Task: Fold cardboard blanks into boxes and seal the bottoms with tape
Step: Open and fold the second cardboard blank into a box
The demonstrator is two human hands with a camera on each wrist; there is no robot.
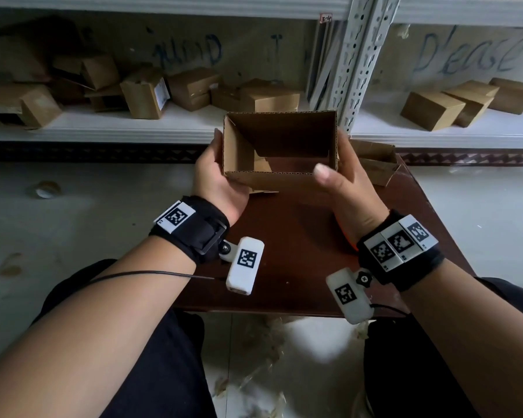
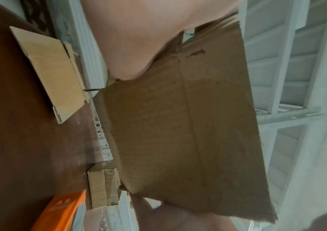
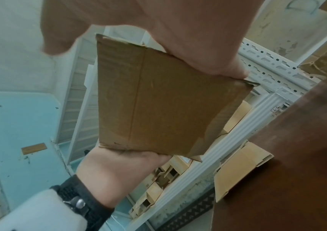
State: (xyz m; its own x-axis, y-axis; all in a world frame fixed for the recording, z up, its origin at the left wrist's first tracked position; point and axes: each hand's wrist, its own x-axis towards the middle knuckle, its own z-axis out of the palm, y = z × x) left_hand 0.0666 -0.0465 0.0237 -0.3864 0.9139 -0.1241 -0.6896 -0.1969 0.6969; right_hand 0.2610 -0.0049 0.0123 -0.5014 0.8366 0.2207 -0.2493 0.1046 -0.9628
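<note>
Both hands hold the box (image 1: 280, 149) above the table (image 1: 299, 251): left hand (image 1: 216, 176) curls around its left wall, right hand (image 1: 344, 176) around the right. Erecting step appears underway. Next: fold the bottom flaps shut, then tape.

On the back wall (image 1: 453, 49) behind the right shelf bay, blue handwriting reads "Please". More blue writing stands on the board (image 1: 194, 52) behind the left bay, but it is too smeared to read. A small white tag (image 1: 325, 18) on the shelf rail carries a handwritten "3-4" — the same tag (image 3: 276, 109) appears in the right wrist view, where the second digit is unclear. The square code markers (image 1: 247, 257) on the wrist cameras hold patterns only — no letters.
</note>
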